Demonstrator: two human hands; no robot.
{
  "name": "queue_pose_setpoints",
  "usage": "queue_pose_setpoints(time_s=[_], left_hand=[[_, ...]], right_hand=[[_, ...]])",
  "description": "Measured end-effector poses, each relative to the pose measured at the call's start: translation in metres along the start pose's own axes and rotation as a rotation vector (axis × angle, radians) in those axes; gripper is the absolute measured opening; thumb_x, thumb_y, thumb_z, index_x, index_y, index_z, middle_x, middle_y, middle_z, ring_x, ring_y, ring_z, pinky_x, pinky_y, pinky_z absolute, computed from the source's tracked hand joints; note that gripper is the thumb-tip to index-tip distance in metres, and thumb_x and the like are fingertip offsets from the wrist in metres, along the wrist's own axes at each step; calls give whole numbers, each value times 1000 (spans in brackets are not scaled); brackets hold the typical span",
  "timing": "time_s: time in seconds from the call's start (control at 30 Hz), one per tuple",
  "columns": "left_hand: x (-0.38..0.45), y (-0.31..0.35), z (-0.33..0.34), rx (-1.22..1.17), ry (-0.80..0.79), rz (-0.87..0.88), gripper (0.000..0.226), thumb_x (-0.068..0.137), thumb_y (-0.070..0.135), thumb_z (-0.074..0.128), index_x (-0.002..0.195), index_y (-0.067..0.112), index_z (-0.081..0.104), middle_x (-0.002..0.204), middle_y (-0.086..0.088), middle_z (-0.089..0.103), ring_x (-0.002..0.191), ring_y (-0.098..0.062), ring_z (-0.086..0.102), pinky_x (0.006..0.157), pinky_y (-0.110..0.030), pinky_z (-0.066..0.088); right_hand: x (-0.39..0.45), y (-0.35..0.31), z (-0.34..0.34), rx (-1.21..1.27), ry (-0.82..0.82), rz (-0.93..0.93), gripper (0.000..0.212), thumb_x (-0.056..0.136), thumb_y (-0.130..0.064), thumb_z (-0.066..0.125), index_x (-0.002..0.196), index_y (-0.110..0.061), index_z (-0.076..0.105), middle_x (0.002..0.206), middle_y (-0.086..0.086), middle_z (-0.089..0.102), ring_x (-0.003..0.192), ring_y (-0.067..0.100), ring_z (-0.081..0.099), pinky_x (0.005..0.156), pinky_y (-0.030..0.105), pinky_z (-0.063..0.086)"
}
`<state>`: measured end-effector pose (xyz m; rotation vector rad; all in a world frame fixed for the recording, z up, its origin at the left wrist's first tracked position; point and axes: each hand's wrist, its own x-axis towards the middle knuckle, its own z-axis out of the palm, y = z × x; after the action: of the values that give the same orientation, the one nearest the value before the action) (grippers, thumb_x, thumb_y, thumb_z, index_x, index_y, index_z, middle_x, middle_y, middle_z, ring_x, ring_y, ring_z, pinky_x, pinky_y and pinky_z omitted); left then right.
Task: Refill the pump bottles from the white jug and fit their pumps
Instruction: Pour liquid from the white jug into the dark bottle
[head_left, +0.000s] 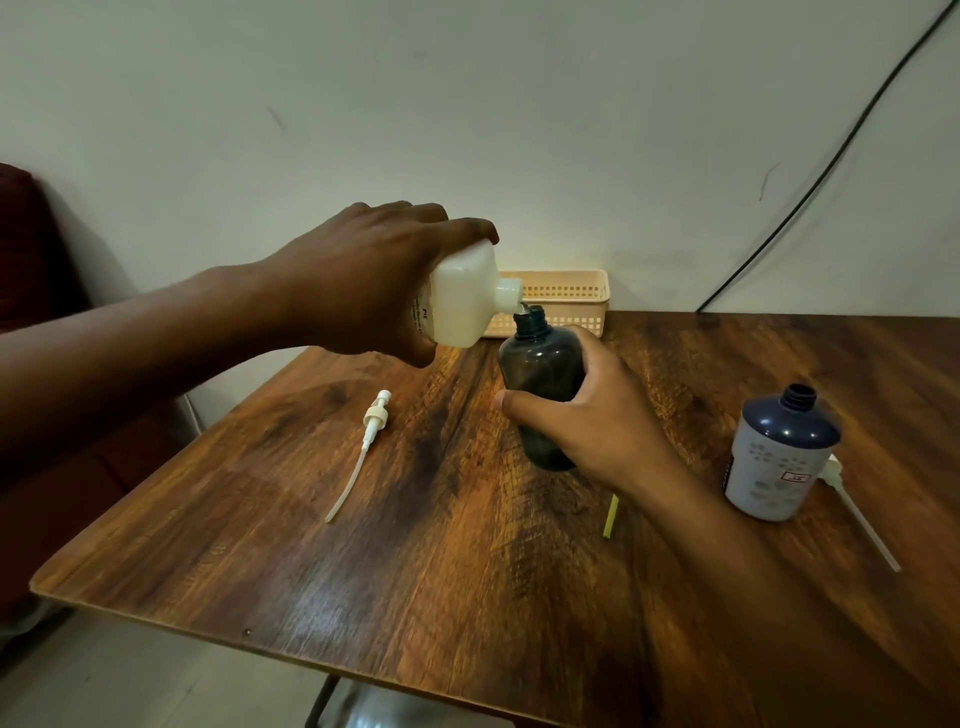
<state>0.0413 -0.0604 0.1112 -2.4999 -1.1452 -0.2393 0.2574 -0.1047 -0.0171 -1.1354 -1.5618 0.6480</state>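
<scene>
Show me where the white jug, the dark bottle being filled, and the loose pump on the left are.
white jug (462, 301), head view, on its pale front face.
dark bottle (540, 364), head view, on its upper body.
loose pump (375, 415), head view, on its collar.

— What stood at the back of the wooden table (415, 545)?
— A cream slotted basket (566, 299), against the wall (467, 104). A black cable (831, 166) ran down that wall.
— Anything else?
— A yellow stick (611, 515) lay on the tabletop.

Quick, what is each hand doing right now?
Left hand: grips the tilted white jug.
Right hand: holds the dark bottle upright.
</scene>
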Motion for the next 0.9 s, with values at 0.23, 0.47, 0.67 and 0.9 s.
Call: queue_pose_setpoints(time_s=[0.23, 0.47, 0.67, 0.9], left_hand=[[0, 0, -1, 10, 5, 3, 110, 66, 48, 91, 157, 34, 31, 135, -2, 58, 122, -26, 56, 91, -37, 41], [2, 0, -2, 11, 5, 0, 110, 66, 48, 90, 158, 34, 31, 136, -2, 57, 123, -26, 56, 90, -36, 40], [1, 1, -4, 25, 2, 5, 110, 66, 48, 89, 158, 33, 31, 135, -2, 58, 122, -26, 56, 91, -38, 43], [1, 2, -6, 26, -6, 2, 110, 67, 48, 89, 158, 33, 31, 137, -2, 58, 124, -26, 56, 96, -44, 48]], right_hand=[[0, -1, -1, 5, 0, -5, 51, 71, -37, 86, 113, -34, 58, 98, -18, 66, 90, -10, 60, 66, 10, 47], [1, -3, -2, -5, -4, -6, 49, 72, -36, 85, 112, -35, 58, 98, -19, 65, 89, -13, 59, 63, 8, 44], [1, -3, -1, -2, -6, -4, 52, 71, -36, 85, 115, -34, 58, 100, -17, 65, 91, -11, 59, 64, 8, 44], [0, -5, -1, 8, -4, 1, 53, 72, -34, 85, 117, -32, 59, 102, -17, 65, 91, -10, 59, 68, 14, 45]])
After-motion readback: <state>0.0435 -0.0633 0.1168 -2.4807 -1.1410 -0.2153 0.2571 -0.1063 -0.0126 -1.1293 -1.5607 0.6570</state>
